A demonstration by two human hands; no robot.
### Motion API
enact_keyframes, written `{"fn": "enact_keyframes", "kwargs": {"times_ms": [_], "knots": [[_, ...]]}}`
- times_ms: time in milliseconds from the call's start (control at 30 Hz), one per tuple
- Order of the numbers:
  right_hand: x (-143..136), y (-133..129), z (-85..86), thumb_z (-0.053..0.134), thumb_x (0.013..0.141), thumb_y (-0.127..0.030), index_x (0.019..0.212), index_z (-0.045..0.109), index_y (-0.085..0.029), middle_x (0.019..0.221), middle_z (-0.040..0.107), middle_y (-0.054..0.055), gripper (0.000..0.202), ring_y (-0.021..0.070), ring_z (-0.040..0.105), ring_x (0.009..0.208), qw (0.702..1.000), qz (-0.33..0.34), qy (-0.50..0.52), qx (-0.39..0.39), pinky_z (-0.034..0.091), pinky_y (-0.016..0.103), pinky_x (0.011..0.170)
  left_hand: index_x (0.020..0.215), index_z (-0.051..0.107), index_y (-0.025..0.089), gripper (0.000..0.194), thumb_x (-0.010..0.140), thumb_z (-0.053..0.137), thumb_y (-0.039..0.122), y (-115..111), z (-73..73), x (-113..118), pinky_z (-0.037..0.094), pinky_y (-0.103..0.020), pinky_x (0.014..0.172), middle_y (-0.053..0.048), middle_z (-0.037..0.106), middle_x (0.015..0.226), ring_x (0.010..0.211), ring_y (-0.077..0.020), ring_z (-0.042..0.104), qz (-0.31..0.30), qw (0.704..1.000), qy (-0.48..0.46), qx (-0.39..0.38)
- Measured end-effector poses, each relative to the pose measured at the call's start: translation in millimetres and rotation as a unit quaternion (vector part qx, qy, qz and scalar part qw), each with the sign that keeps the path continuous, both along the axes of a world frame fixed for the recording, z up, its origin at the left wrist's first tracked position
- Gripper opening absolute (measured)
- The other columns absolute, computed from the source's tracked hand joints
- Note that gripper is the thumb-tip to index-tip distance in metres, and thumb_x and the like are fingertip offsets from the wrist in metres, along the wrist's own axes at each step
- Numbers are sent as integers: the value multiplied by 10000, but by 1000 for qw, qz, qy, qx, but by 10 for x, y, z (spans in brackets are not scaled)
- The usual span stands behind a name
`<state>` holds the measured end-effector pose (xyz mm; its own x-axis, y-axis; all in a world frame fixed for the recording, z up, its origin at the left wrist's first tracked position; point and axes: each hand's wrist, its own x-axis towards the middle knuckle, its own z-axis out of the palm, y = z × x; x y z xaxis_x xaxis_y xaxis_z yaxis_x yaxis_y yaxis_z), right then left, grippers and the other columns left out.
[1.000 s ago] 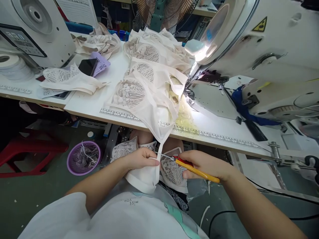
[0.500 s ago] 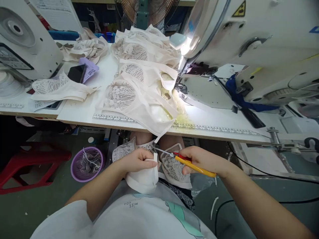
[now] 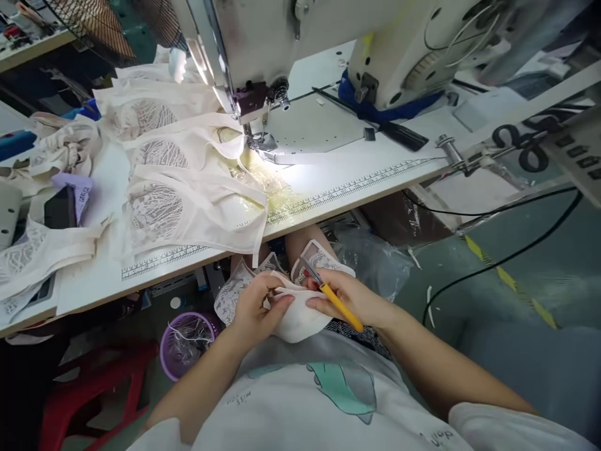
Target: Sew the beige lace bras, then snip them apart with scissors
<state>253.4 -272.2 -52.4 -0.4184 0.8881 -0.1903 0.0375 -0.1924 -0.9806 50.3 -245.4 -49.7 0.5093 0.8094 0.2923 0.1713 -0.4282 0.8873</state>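
Above the lap, my left hand pinches the edge of a white bra cup. Scissors with yellow and red handles rest in my right hand, their blades pointing up and to the left. The fingertips of my right hand also touch the cup's edge. Lace bra parts lie across the lap beneath the hands. More white lace bras are spread in a row on the table, beside the needle area of the sewing machine.
The white table has a printed ruler along its front edge. A purple basket with scraps and a red stool stand below left. A phone lies at the left. Black cables hang at the right.
The view has turned to the right. My right hand has come to the cup with the scissors, whose blades have moved off the strap end. The cup now lies between both hands.
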Motion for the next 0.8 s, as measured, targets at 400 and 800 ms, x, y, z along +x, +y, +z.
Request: {"fn": "enact_keyframes", "kwargs": {"times_ms": [400,800], "knots": [[167,-7,-32,591,792,-368,767,450,-215,849,552,41,210,176,523,745,994,-54,-52,77,439,280,629,746,564,167,75,804,556,122,-72,112,34,485,-253,628,-36,649,771,714,-140,606,117,991,62,28],[71,-88,-199,600,804,-300,835,486,-224,847,556,28,140,177,562,788,971,-197,-45,127,466,306,702,1111,408,186,357,784,549,157,-181,18,129,505,-233,639,-6,589,761,686,-118,601,199,977,2,-78]]}}
